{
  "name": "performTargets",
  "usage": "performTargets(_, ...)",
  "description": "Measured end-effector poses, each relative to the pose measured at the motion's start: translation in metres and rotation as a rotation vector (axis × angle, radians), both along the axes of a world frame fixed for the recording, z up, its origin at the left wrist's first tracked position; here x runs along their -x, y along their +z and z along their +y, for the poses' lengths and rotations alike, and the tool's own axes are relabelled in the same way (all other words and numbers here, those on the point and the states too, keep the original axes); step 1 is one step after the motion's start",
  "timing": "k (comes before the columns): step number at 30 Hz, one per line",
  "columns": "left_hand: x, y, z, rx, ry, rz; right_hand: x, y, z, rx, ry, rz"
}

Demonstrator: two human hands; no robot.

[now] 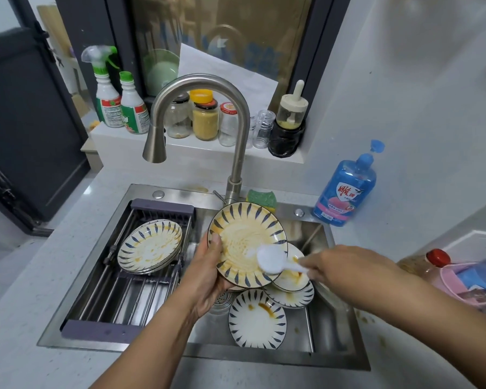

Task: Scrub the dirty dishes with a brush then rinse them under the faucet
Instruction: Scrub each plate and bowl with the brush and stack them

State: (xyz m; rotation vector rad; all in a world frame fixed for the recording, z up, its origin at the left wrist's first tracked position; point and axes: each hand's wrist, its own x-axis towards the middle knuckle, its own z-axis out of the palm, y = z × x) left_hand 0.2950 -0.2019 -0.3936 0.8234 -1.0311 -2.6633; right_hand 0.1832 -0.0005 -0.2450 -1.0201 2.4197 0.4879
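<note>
Plate [244,228]: dirty, smeared yellow, tilted up over the sink [328,332], face toward the camera.
Left hand [208,276]: grips the plate's left edge, thumb pressed on the rim, the other fingers curled out of sight behind it.
Brush [271,259]: white, head flat against the plate's lower right face.
Right hand [334,265]: fingers wrapped round the brush handle.
Sink plates [257,318]: three more with brown stains, overlapping on the basin floor right below the held one.
Rack [163,206]: spans the sink's left half, with a stack [149,245] of smeared plates lying in it.
Faucet [202,119]: curved steel, base just behind the held plate, spout over the rack side.
Sponge [261,199]: green and yellow, on the sink ledge beside the faucet base.
Soap bottle [345,189]: blue, upright on the counter [40,276], right of the sink.
Sill [180,141]: spray bottles [107,108] at the left, jars [205,119] in a row behind the faucet.
</note>
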Motion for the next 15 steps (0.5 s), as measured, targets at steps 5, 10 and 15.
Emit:
performTargets(5,0.005,0.003,0.008,0.070,0.056,-0.038,-0.022,-0.006,-0.015,0.094,0.016,-0.256)
performTargets(10,0.002,0.013,0.002,0.139,0.000,-0.020,-0.004,0.000,-0.004,-0.024,-0.041,0.009)
performTargets(15,-0.001,0.019,0.005,0.078,-0.102,-0.006,0.001,0.002,-0.013,0.124,-0.018,0.218)
